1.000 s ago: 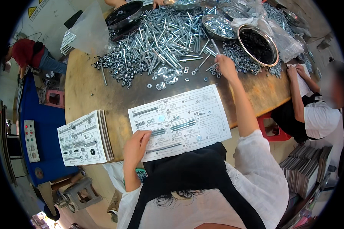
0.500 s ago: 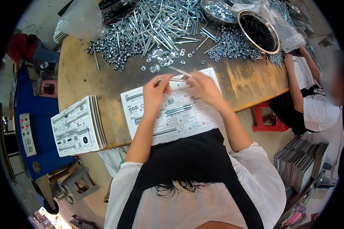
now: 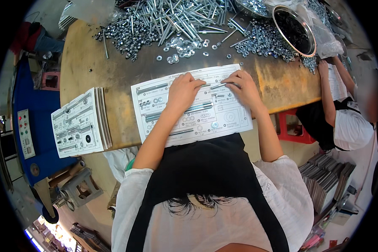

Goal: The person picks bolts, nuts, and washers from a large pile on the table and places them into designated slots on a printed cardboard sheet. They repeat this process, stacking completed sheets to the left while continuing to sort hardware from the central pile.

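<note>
Below the metal parts lies a white card (image 3: 235, 126) printed with hardware drawings. My left hand (image 3: 183, 91) is over its upper middle, thumb and fingertips closed on the end of a slim metal bolt (image 3: 206, 85). On the card's upper right, my right hand (image 3: 244, 89) pinches another slim bolt (image 3: 217, 87) low against the surface. Between my forearms, long bolts (image 3: 197, 107) lie side by side on the card. Flat washers (image 3: 157, 100) and nuts (image 3: 145, 103) sit at its left; some of these may be printed pictures. My fingers partly hide both pinched bolts.
Heaps of bolts (image 3: 176, 19), nuts (image 3: 128, 38) and washers (image 3: 182, 47) cover the table's far side. A steel bowl (image 3: 311, 49) holds black parts. Stacked printed cards (image 3: 77, 126) stand at left. A co-worker (image 3: 342, 113) sits at right near a red stool (image 3: 292, 126).
My hands have come down from the card's top edge onto its upper part and moved apart, each with a slim bolt. The view has shifted slightly.
</note>
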### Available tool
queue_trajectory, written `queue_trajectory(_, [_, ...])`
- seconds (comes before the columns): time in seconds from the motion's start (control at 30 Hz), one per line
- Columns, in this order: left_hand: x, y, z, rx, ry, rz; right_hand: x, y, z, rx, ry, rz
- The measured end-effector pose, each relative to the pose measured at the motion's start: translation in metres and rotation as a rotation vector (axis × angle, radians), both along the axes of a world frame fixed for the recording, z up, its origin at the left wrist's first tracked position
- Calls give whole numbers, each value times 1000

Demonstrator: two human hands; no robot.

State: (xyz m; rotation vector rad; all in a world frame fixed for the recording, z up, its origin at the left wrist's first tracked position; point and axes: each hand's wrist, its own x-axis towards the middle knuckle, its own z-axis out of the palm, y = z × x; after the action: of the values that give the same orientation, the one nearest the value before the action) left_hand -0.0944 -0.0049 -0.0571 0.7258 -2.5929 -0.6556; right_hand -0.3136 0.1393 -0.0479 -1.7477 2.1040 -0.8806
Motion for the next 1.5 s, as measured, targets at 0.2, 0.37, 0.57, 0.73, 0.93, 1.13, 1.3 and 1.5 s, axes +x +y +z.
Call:
queue_trajectory(0.2, [6, -5, 13, 214, -169, -29, -7, -4, -6, 3, -65, 11])
queue_trajectory(0.37, [7, -4, 12, 180, -150, -72, -5, -6, -8, -6, -69, 21])
queue_trajectory(0.57, [5, -6, 10, 196, -132, -62, -6, -6, -5, -1, -70, 28])
queue_trajectory(0.73, [-8, -81, -6, 41, 230, 267, -31, -41, 7, -198, -148, -71])
queue_trajectory(0.93, [-30, -171, -31, -48, -136, 523, -113, -126, -12, -92, 337, -188])
queue_trajectory(1.13, [-3, -174, -23, -33, 258, 556, -150, -151, -3, -97, 662, 242])
queue_trajectory(1.3, [-3, -122, 44, -223, 624, 441, -95, -131, 14, -224, -20, -28])
queue_trajectory(1.5, [-23, -50, 28, -156, 83, 7, -28, -64, 2, -181, 84, 82])
